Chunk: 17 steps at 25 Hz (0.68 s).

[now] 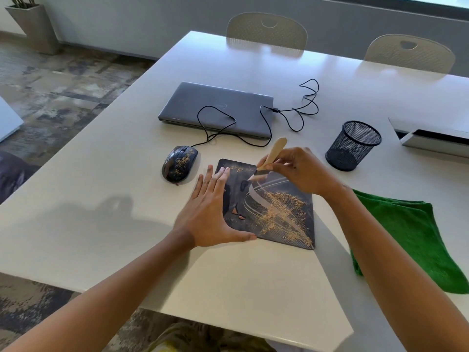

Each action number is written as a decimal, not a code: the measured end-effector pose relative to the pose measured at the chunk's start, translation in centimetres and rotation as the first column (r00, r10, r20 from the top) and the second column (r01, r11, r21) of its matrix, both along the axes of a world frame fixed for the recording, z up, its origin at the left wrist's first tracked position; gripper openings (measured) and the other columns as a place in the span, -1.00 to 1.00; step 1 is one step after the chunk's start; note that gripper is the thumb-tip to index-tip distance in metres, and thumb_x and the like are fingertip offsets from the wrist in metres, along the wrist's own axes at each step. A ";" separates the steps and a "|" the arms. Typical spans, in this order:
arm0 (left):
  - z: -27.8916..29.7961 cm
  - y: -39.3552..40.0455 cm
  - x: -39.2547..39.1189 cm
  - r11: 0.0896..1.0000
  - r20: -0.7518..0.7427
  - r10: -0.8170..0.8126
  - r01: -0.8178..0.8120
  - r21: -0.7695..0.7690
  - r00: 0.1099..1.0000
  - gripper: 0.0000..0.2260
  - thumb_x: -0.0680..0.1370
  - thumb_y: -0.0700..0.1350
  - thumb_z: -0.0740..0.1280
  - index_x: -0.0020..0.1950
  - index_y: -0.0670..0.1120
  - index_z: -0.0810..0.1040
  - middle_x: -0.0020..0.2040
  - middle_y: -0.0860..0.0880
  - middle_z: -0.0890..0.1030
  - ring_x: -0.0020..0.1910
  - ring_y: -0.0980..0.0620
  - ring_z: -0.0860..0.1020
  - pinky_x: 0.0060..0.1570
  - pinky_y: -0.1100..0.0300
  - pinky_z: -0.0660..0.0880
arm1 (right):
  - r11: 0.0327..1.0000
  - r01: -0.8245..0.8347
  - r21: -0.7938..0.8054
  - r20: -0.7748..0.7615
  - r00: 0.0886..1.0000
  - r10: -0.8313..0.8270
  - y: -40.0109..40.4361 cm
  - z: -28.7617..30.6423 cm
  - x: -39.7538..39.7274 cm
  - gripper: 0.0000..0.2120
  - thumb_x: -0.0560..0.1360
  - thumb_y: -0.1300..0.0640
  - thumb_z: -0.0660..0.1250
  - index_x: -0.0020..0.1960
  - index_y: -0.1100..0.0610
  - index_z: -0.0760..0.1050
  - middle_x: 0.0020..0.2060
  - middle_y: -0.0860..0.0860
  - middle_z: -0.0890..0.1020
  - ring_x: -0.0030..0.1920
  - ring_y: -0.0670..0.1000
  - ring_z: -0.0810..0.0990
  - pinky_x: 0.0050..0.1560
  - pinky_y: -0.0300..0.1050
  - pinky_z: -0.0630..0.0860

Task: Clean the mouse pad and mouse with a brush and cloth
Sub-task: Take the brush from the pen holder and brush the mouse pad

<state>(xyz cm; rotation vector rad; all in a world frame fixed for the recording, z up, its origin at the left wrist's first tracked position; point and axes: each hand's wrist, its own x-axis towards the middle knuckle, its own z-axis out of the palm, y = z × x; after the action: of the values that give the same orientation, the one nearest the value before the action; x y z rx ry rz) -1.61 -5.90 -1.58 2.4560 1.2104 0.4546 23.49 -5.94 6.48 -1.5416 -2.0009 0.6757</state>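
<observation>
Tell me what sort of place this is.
Probably an office or meeting room: a long white table with matching chairs along its far side, a closed laptop with a wired mouse, and a black mesh pen holder.

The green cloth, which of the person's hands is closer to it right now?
Right. The right hand grips the brush over the mouse pad's far edge, just left of the green cloth. The left hand lies flat on the pad's opposite, left side.

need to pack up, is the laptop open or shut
Shut: the laptop lies flat on the table, lid down, mouse cable draped over it.
</observation>
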 end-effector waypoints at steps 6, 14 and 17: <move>0.1 -0.2 0.0 1.000 0.002 0.009 -0.009 0.004 1.000 0.32 0.17 0.69 0.25 0.65 -0.05 -0.15 0.67 0.03 -0.14 0.59 0.09 -0.36 0.57 0.04 -0.24 | 0.995 -0.046 -0.090 0.069 0.996 0.053 -0.9 0.2 1.4 -0.83 0.55 0.15 0.41 0.08 -0.06 0.68 -0.08 -0.21 0.71 -0.10 -0.24 0.66 -0.02 -0.39 0.52; 0.1 -0.1 0.0 1.000 0.009 0.020 -0.020 0.004 1.000 0.32 0.16 0.69 0.27 0.65 -0.04 -0.15 0.67 0.04 -0.13 0.59 0.08 -0.35 0.58 0.00 -0.19 | 0.989 -0.068 -0.135 0.114 0.990 0.084 -0.6 0.9 1.6 -0.79 0.53 0.16 0.42 0.03 -0.15 0.66 0.00 -0.09 0.73 -0.05 -0.15 0.69 0.12 -0.09 0.60; 0.1 0.1 -0.1 0.999 0.048 0.046 -0.045 -0.023 0.998 0.34 0.14 0.67 0.31 0.65 -0.02 -0.15 0.67 0.06 -0.14 0.60 0.09 -0.33 0.58 -0.02 -0.15 | 0.993 -0.069 -0.094 -0.001 0.998 0.069 0.4 1.5 1.8 -0.83 0.53 0.15 0.41 0.06 -0.07 0.68 -0.01 -0.11 0.74 -0.03 -0.04 0.71 0.15 0.09 0.60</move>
<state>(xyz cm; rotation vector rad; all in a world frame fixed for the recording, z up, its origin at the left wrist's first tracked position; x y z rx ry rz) -1.67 -5.76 -1.50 2.3889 1.2476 0.5073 25.30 -5.58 7.94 -1.5328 -2.0586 0.8069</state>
